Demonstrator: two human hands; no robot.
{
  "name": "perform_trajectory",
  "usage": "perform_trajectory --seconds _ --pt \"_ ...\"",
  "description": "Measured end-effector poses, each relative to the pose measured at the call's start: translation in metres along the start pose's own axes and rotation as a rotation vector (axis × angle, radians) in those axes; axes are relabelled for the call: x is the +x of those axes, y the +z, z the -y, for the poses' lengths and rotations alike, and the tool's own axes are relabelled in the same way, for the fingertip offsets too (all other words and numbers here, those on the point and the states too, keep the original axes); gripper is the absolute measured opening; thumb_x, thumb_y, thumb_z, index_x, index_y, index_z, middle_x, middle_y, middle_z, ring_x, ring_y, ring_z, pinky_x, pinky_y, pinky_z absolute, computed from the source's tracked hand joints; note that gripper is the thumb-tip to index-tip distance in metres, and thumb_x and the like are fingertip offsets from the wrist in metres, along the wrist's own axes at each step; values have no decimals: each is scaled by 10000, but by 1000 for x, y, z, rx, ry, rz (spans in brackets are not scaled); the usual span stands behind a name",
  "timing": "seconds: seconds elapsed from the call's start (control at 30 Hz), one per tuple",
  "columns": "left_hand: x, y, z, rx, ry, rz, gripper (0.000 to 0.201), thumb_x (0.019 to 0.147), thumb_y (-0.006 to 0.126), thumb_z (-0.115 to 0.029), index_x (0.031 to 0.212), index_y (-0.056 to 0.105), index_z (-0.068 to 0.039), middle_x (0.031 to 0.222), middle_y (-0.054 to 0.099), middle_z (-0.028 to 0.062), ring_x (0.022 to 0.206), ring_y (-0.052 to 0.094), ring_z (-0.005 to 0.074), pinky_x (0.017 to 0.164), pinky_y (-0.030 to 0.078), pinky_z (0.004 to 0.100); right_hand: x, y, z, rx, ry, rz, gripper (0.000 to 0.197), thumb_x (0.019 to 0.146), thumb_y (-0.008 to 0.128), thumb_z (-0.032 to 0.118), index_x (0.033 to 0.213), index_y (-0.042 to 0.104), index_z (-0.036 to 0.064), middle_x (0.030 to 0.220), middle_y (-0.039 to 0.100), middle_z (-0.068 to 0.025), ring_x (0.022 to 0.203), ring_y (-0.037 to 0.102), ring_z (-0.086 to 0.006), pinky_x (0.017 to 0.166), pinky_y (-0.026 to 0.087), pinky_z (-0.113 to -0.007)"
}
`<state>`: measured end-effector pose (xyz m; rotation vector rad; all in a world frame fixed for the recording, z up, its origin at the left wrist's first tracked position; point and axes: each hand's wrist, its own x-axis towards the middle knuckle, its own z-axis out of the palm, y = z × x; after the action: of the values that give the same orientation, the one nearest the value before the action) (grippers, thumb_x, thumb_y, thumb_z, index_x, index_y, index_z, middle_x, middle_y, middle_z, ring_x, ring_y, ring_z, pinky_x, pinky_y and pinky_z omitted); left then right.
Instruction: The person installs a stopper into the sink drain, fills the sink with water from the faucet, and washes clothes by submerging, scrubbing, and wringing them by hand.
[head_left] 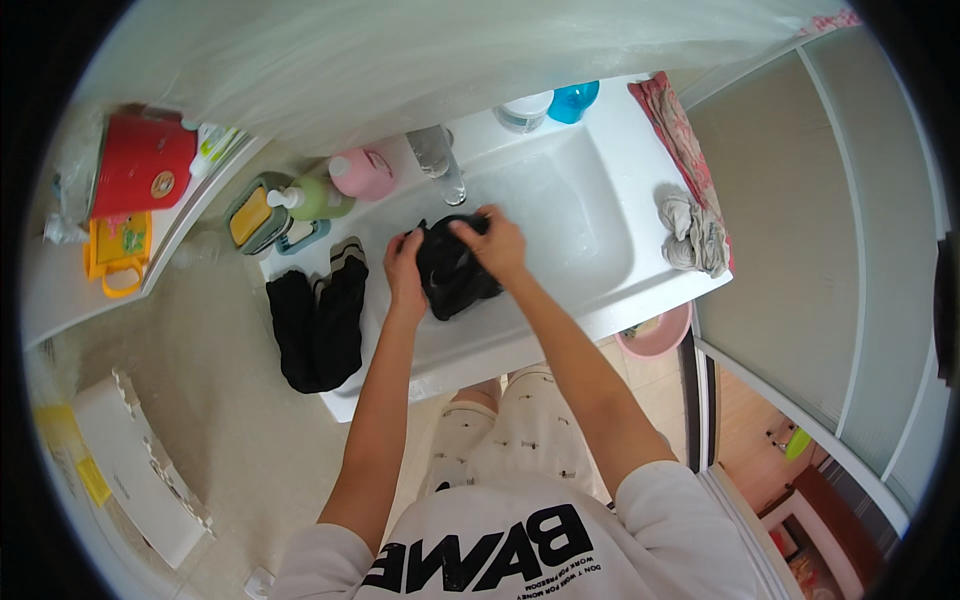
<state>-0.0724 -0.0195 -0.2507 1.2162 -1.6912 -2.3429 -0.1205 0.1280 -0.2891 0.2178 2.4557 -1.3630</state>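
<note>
Over the white sink, a bunched black cloth hangs between my two hands, below the metal faucet. My left hand grips its left edge with the fingers curled. On its upper right side, my right hand is closed on the fabric. How the cloth is shaped cannot be made out, as it is crumpled. To the left, dark folded clothing with a grey-beige band at one end lies on the sink's rim.
Behind the left rim stand a pink bottle, a green pump bottle and a soap dish with a yellow bar. A white tub and a blue container sit at the back. Grey rags lie on the right rim; a pink basin is below.
</note>
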Motion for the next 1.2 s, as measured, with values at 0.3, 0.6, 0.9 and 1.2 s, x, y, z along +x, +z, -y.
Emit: perform_trajectory --seconds 0.3,0.6,0.9,1.2 --pt "15 40 92 1502 619 216 1164 588 876 -478 1511 267 -114 1502 177 315 1384 212 511 1082 247 632 37 -7 -40 -530 -237 -116 755 738 782 323 1407 433 342 1416 379 -231 1278 366 -464 1030 305 -620" --pt "63 49 120 1601 285 270 926 721 751 -511 1468 370 -117 1489 243 254 1358 266 459 1107 215 605 65 6 -56 -584 -254 -135 690 769 737 373 1373 465 183 1421 388 -207 1370 290 -425 1072 255 -608" --pt "66 9 97 598 155 205 572 841 660 -354 1354 519 -146 1376 483 88 1204 467 283 1100 238 535 42 11 -22 153 109 -268 423 697 674 117 1107 604 37 1124 621 -193 1047 593 -370 914 464 -439" --pt "9 -12 31 -540 -266 376 565 915 514 -420 1374 481 -92 1325 545 96 1178 521 261 1094 331 420 -122 14 111 419 47 -88 584 792 723 239 1269 446 47 1073 657 -262 954 646 -434 813 518 -470"
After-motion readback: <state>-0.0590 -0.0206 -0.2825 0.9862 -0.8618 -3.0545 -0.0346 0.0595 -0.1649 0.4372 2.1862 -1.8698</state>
